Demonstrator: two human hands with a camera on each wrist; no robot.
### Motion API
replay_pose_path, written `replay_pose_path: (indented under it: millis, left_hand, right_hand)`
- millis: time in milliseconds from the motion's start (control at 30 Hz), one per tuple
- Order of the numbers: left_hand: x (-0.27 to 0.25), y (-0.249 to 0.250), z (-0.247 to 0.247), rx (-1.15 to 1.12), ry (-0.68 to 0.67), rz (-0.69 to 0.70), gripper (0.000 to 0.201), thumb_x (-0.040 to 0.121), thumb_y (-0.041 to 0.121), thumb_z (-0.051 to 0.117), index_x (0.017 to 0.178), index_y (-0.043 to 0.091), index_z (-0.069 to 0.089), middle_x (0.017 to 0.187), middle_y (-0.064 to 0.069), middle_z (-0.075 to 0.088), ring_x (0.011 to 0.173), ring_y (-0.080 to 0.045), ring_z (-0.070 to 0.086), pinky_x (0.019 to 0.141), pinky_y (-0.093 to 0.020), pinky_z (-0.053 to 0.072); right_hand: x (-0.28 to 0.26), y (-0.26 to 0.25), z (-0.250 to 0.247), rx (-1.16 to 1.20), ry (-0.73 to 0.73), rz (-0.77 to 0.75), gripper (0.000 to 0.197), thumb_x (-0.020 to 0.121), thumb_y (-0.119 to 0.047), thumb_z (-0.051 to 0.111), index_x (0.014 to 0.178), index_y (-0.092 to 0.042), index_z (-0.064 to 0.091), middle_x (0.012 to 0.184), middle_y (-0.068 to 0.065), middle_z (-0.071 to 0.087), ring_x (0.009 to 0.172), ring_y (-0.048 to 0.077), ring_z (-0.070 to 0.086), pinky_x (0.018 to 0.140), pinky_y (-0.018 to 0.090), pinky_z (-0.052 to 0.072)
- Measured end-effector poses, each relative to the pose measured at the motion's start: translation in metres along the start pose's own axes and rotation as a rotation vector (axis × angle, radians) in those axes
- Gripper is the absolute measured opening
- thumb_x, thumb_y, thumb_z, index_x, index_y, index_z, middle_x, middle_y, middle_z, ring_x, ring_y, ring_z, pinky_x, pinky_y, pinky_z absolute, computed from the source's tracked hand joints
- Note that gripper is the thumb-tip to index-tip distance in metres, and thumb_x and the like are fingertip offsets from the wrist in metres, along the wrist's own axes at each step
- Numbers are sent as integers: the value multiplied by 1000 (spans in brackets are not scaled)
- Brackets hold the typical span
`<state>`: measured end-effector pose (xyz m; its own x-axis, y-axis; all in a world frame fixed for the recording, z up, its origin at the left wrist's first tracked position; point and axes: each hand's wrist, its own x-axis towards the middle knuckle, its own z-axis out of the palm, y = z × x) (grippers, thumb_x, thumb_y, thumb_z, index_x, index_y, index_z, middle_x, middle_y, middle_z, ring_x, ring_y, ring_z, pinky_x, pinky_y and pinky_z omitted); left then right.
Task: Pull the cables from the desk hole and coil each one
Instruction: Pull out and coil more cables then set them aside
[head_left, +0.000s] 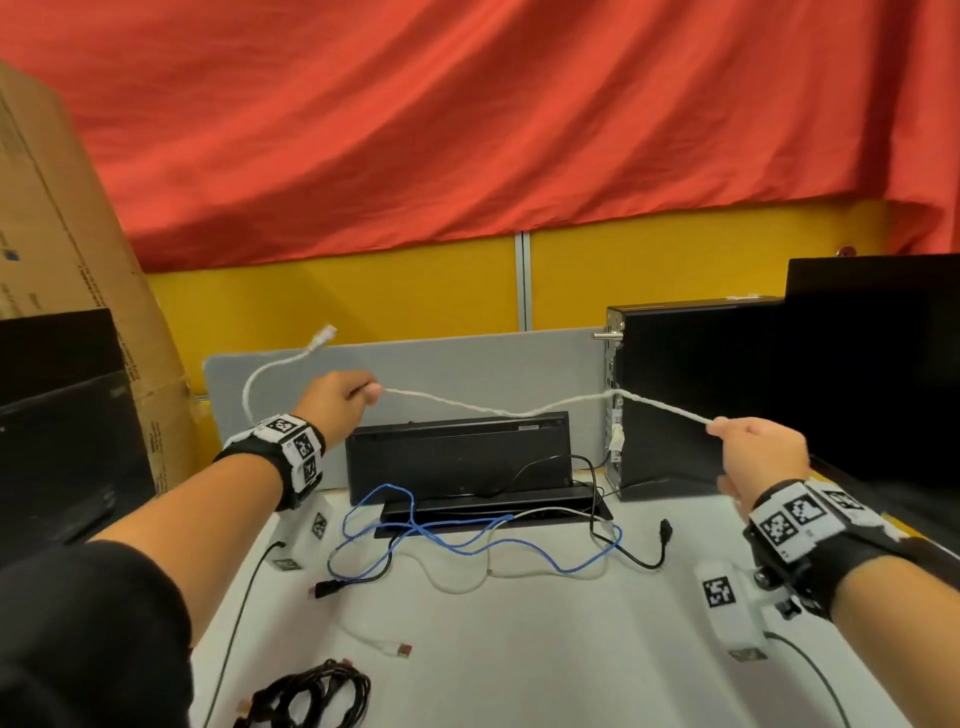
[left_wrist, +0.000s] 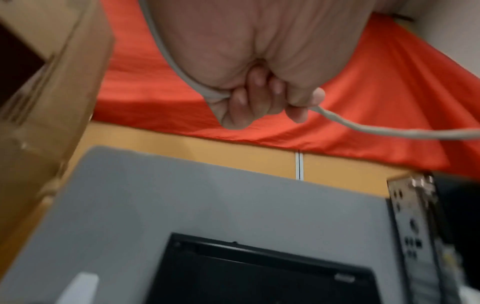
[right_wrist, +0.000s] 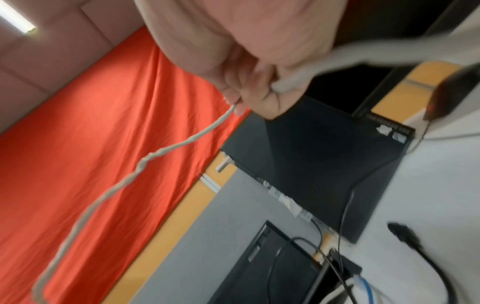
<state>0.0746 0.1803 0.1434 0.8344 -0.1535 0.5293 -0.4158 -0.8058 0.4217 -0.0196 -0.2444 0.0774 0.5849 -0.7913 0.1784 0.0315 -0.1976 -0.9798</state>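
A white cable stretches in the air between my two hands, sagging a little in the middle. My left hand grips it in a fist at the left; its plug end loops up behind the wrist. The left wrist view shows the fingers curled round the white cable. My right hand grips the other part at the right, fingers curled on the white cable. Below, the desk hole lies open with its black lid raised. Blue cable, black cable and grey cable run out of it.
A coiled black cable bundle lies at the desk's near edge, a short white cable with a red plug beside it. A black computer case stands right, a monitor and cardboard box left, a grey divider behind.
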Motion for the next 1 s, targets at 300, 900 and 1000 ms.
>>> replay_pose_path:
  millis: [300,900,1000]
  left_hand:
    - [-11,71,37,-278,17,142,24,98,22,53,77,13,62,56,4,44,53,-9,39,50,-16,30]
    - [-31,109,58,-377,-328,186,39,101,23,48,63,21,59,39,14,47,36,-1,36,41,-17,31]
    - [-31,103,47,-466,-440,121,35,99,30,51,69,15,62,39,10,37,35,-9,29,39,-21,27]
  right_hand:
    - [-66,-34,38,-435,-377,-205,30,89,-2,50,119,-1,49,106,15,57,89,27,57,75,38,46]
    - [-150,-72,87,-801,-645,-805,81,93,-14,54,153,-11,-1,139,13,43,127,29,43,107,41,38]
    - [-139,-63,83,-574,-663,-893,56,98,-25,49,149,-23,27,121,1,55,111,21,54,86,33,48]
